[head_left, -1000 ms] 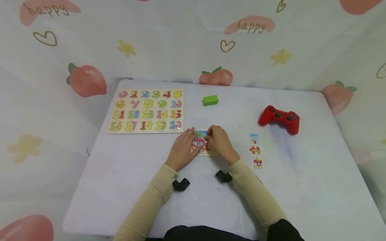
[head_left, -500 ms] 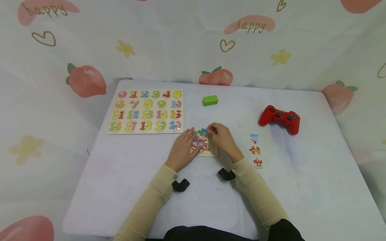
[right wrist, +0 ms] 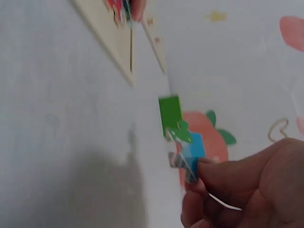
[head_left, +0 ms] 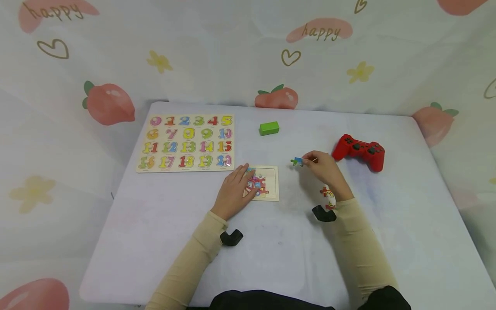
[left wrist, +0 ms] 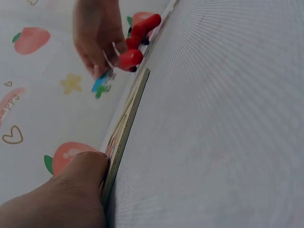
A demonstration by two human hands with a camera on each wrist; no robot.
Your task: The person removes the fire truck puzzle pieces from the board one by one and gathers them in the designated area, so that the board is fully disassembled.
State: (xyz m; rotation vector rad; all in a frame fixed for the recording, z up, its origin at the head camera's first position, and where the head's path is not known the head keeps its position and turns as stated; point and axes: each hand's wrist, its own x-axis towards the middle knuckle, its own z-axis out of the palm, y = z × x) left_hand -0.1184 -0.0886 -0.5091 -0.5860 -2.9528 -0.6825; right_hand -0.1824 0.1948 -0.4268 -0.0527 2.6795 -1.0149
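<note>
My left hand point(head_left: 234, 191) lies with extended fingers across the left side of a small wooden puzzle tray point(head_left: 273, 183). Part of a red vehicle picture point(head_left: 261, 186) shows inside that tray, its left part hidden under my fingers. Above the table, to the tray's right, my right hand point(head_left: 325, 172) pinches a blue-and-green jigsaw piece point(head_left: 298, 160) between thumb and fingers. The right wrist view shows the jigsaw piece point(right wrist: 194, 148) up close, held by one edge. Below my right wrist lie loose jigsaw pieces point(head_left: 329, 196), partly covered by the hand.
A wooden number board point(head_left: 195, 170) lies at the back left. Behind the tray is a green block point(head_left: 269, 128). A red game controller point(head_left: 359, 150) sits close beyond my right hand. Black wrist mounts point(head_left: 231, 237) project from both wrists.
My right hand has lifted the blue-and-green jigsaw piece out of the tray and carried it to the right, exposing bare wood there. The left hand has stayed on the tray.
</note>
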